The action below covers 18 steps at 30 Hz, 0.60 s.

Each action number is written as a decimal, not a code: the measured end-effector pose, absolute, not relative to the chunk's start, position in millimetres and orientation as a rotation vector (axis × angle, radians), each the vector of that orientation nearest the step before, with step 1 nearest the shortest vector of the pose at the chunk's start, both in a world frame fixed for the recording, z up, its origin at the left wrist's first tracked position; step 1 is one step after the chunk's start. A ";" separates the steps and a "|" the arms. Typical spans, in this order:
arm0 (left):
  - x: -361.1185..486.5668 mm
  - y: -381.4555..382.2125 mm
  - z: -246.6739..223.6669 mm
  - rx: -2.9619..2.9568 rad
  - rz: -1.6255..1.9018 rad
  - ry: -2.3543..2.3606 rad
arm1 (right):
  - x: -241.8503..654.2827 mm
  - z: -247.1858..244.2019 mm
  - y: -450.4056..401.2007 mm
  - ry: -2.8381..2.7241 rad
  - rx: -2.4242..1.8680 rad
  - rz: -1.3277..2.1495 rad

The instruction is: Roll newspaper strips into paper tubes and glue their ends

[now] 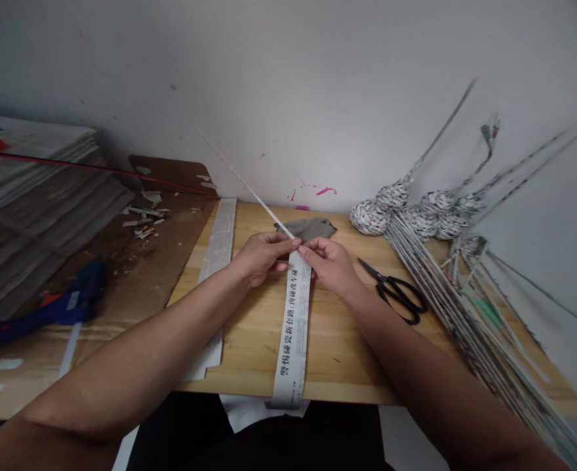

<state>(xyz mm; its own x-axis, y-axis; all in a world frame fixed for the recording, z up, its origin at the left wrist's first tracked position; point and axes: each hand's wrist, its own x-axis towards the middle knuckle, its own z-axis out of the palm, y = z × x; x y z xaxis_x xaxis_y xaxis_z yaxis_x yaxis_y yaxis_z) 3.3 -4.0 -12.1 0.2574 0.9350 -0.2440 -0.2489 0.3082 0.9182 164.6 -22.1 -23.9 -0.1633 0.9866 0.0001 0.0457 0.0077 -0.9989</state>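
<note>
My left hand [267, 255] and my right hand [328, 263] meet over the middle of the wooden table, fingers pinched together at the top of a newspaper strip [296, 333]. The printed strip hangs down toward me and curls over the table's front edge. From the pinch a thin rolled paper stick [249, 188] slants up and to the left. Both thumbs press where the flat paper meets the roll. Behind the hands lies a grey cloth [313, 228]. Black-handled scissors [399, 291] rest to the right of my right hand.
More newspaper strips [220, 242] lie left of my hands. A blue glue gun [72, 304] sits on cardboard beside paper scraps [146, 219] and a tall newspaper stack [38, 196]. At right are woven paper gourds [371, 216] and a bundle of rolled paper sticks [445, 314]. The wall [288, 98] stands behind.
</note>
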 end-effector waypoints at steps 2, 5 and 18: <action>3.1 -4.0 -12.5 0.910 0.980 0.982 | 163.4 -24.1 -22.5 -1.372 -1.163 1.316; 2.5 -2.8 -13.4 0.911 0.989 1.031 | 162.1 -23.0 -22.6 -1.378 -1.190 1.393; 5.3 -8.1 -3.7 0.800 0.905 0.995 | 185.2 -18.5 -18.7 -1.842 -1.402 1.276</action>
